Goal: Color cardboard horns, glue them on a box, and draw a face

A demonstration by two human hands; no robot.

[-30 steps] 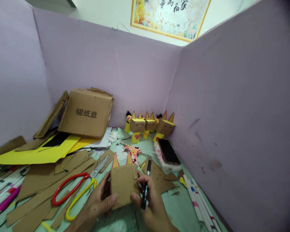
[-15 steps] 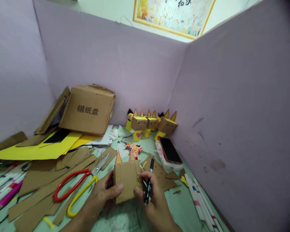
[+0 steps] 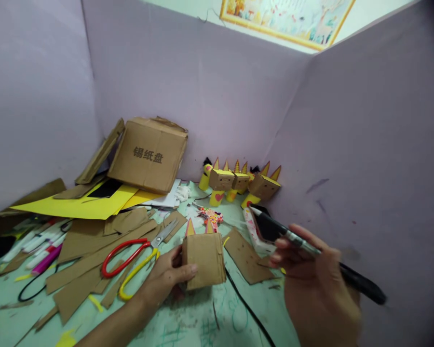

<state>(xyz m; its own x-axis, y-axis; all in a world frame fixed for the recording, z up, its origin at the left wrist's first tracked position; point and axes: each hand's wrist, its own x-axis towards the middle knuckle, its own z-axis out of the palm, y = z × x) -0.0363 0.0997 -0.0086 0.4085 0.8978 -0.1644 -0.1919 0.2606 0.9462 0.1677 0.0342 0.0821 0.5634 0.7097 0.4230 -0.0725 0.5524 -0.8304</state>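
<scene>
My left hand (image 3: 175, 274) grips a small cardboard box (image 3: 205, 260) by its left side, thumb across the front. Two pointed yellow ears with pink edges (image 3: 190, 227) stick up from the box's top; its front is plain brown. Raised at the right, closer to the camera, my right hand (image 3: 318, 284) is closed around a black pen (image 3: 304, 243), its narrow end pointing up and left. This hand is apart from the box. Left of the box lie large scissors (image 3: 144, 250) with one red and one yellow handle, blades spread.
Cardboard strips (image 3: 79, 274) and markers (image 3: 45, 258) cover the left side. Behind are a carton (image 3: 148, 156), yellow paper (image 3: 83, 205) and several box-headed figures (image 3: 222, 180). A phone (image 3: 267, 226) lies partly behind the pen. A black cord (image 3: 246, 306) crosses the green tabletop (image 3: 188, 318).
My right hand has left the box and lifted the pen toward the right and the camera. My left hand still holds the box. The view has shifted, moving the scene rightward.
</scene>
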